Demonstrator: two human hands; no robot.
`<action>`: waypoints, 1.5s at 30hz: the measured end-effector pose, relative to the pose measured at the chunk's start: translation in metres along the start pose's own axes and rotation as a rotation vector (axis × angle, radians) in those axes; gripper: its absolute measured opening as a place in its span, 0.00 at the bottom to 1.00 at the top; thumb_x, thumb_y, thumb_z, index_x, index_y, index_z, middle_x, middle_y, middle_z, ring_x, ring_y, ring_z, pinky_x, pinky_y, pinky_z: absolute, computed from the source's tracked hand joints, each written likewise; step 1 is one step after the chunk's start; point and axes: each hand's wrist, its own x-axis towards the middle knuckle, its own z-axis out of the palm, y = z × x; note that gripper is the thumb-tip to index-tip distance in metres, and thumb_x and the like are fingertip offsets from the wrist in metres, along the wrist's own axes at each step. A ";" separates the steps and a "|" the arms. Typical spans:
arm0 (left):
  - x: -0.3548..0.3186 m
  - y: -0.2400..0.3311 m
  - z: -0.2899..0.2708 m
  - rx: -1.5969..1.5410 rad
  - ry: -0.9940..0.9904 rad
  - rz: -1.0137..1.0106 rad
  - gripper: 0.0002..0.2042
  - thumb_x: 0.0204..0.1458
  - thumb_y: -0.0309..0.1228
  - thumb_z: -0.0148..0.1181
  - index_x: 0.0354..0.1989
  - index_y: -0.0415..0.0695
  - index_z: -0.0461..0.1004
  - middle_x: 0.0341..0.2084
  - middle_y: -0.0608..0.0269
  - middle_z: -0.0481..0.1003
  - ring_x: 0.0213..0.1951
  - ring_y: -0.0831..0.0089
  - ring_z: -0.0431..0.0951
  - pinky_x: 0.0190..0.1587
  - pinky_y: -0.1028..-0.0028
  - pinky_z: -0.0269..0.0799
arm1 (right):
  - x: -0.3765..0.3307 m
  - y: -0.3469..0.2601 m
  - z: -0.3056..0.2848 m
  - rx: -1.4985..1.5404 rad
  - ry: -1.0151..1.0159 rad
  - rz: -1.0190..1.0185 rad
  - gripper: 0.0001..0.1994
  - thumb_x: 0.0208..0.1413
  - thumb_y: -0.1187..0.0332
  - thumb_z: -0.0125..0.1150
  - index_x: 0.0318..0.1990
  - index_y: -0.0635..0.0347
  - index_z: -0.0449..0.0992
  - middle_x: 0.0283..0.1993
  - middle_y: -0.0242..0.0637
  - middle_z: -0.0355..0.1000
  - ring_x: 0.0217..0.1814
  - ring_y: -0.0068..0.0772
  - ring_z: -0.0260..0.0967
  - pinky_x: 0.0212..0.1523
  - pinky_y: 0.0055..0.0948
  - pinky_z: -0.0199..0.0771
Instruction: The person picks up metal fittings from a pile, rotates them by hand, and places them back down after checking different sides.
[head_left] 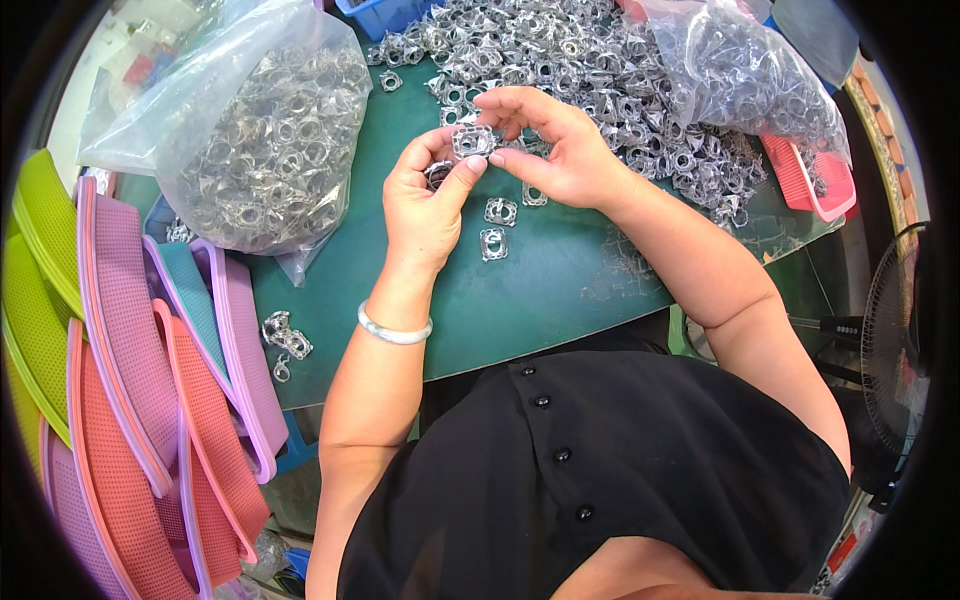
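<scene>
Silver metal fitting (473, 141) sits pinched between left hand (428, 205) and right hand (556, 150); each grip closed on it.

A green table (540, 290) carries the work. A heap of small silver metal fittings (560, 50) spreads across its 12 o'clock side. At 10 o'clock lies a clear bag of fittings (265, 150), at 2 o'clock a second clear bag (745, 75) beside a pink basket (815, 185). Two loose fittings (496, 226) lie near the centre, a few more (284, 340) at 8 o'clock near the table's edge
</scene>
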 end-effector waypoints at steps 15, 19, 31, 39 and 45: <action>0.001 0.001 -0.005 -0.300 -0.016 -0.147 0.09 0.52 0.26 0.52 0.40 0.39 0.70 0.26 0.67 0.71 0.24 0.83 0.68 0.23 0.85 0.62 | 0.000 0.000 0.001 -0.014 0.020 -0.028 0.19 0.41 0.79 0.60 0.44 0.62 0.69 0.33 0.35 0.71 0.33 0.26 0.69 0.33 0.23 0.69; 0.002 0.000 -0.007 -0.360 -0.023 -0.173 0.09 0.53 0.26 0.49 0.40 0.38 0.69 0.26 0.65 0.71 0.25 0.82 0.68 0.23 0.83 0.62 | 0.000 0.000 0.003 0.018 0.019 -0.027 0.18 0.41 0.80 0.59 0.44 0.63 0.69 0.32 0.35 0.71 0.32 0.26 0.69 0.33 0.23 0.69; 0.003 0.000 -0.011 -0.318 -0.042 -0.167 0.09 0.53 0.25 0.48 0.41 0.39 0.71 0.26 0.65 0.72 0.25 0.81 0.70 0.25 0.83 0.64 | -0.002 -0.002 -0.002 0.064 -0.091 0.050 0.21 0.45 0.82 0.57 0.50 0.65 0.66 0.35 0.31 0.67 0.37 0.20 0.65 0.41 0.22 0.68; 0.002 0.001 -0.012 -0.254 -0.061 -0.116 0.10 0.52 0.24 0.48 0.42 0.39 0.72 0.26 0.66 0.72 0.25 0.82 0.69 0.25 0.83 0.63 | 0.001 -0.004 0.000 -0.005 -0.051 -0.028 0.20 0.40 0.81 0.60 0.45 0.61 0.70 0.31 0.33 0.67 0.31 0.23 0.66 0.31 0.21 0.68; 0.001 0.002 -0.011 -0.232 -0.056 -0.099 0.10 0.52 0.24 0.48 0.42 0.39 0.72 0.27 0.67 0.72 0.26 0.83 0.69 0.26 0.84 0.63 | 0.002 -0.004 -0.001 -0.004 -0.084 -0.036 0.18 0.40 0.81 0.60 0.43 0.62 0.71 0.31 0.34 0.66 0.32 0.23 0.66 0.31 0.20 0.68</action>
